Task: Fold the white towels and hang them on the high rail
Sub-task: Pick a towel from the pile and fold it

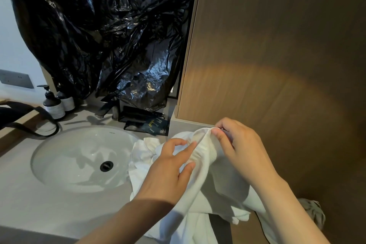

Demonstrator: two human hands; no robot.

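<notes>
The white towel (198,222) lies bunched and creased on the counter (29,214) just right of the sink (79,156), its lower part spilling over the front edge. Your right hand (235,144) pinches a raised hem at its top; your left hand (170,166) rests loose, fingers spread, against the folds beside it. Black plastic sheeting (109,35) hangs behind

— What sort of place is shown?
— A bathroom. An oval basin (69,154) is sunk into a grey counter (29,204), a dark tap (105,108) is mounted behind it, and pump bottles (53,105) and toiletry packets (155,126) are laid alongside.
</notes>
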